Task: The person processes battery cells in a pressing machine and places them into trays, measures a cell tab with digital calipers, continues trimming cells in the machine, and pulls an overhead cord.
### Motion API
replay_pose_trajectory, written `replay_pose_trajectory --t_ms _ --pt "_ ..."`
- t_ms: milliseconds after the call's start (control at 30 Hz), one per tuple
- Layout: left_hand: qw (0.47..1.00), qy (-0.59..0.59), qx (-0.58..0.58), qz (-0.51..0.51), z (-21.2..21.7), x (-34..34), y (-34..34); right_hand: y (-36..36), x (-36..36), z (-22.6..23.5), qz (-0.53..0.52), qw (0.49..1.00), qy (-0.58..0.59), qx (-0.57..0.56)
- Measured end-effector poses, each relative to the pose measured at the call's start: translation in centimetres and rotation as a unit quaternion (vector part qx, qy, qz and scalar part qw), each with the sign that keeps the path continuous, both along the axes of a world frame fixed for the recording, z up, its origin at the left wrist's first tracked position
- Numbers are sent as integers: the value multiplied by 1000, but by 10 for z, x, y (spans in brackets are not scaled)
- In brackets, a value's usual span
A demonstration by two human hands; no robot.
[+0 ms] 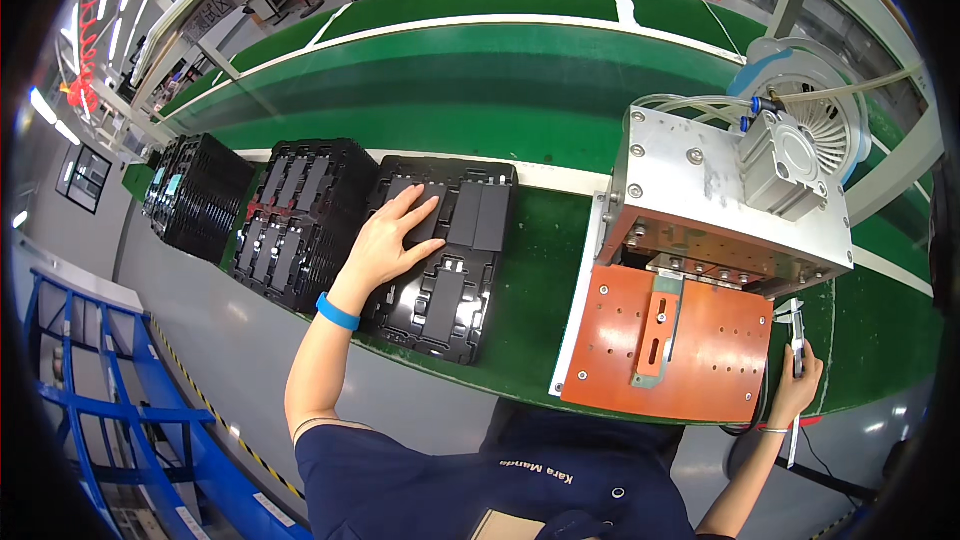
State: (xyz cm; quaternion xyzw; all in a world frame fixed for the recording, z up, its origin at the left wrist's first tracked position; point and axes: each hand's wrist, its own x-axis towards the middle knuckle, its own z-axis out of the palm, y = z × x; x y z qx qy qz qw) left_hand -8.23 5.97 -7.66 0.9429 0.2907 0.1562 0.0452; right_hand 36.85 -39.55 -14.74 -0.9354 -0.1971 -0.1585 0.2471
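Observation:
My left hand (388, 243) lies over a black plastic tray (408, 325), its fingers stretched and the thumb spread. The fingertips are on or just above a flat dark rectangular piece (405, 195) in the tray's far half; whether they touch it I cannot tell. To the right of it are more dark rectangular pieces (478, 215), and another dark piece (443, 305) is in the near half. At the far right, by the table edge, my right hand (800, 385) is closed around a silver caliper (797, 325), held upright with its jaws pointing away from me.
Two stacks of black trays (300, 200) (200, 195) stand left of the worked tray. A metal press fixture (700, 170) with an orange base plate (670, 340) stands between my hands. Behind it is a fan (825, 130). A blue rack (120, 410) stands at lower left.

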Motion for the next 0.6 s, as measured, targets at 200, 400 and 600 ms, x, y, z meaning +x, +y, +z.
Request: replay_pose_trajectory --t_ms 200,400,600 --pt "1000 -17 -12 12 -3 1 -1 4 -16 22 86 984 -148 -47" --pt "996 -81 39 31 7 23 -12 33 -98 130 335 896 -98 274" --pt "991 -85 -8 108 20 89 -31 83 -169 212 599 528 226 558"
